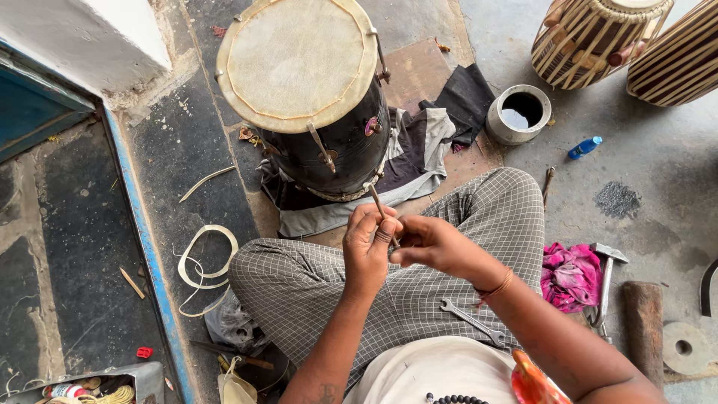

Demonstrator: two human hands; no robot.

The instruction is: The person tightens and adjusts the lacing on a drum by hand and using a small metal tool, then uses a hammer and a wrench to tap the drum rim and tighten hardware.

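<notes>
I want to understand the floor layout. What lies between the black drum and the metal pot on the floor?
In the head view, crumpled dark and grey cloth lies between the black drum and the metal pot. The drum rests on it; its black end reaches close to the pot.

Surface: grey concrete floor (658,161), with a dark stone strip (176,142) edged by a blue painted line.
Centre: crumpled grey and black cloth (419,161) spread on the floor, under a black drum with a pale skin head (307,82).
Right of the cloth: round metal pot (518,114), small blue plastic bottle (584,147), two striped drums (621,37).
Lower right: pink rag (570,275), metal hammer (604,288), wooden block (643,329).
Left: pale coiled strips (203,258).
</notes>
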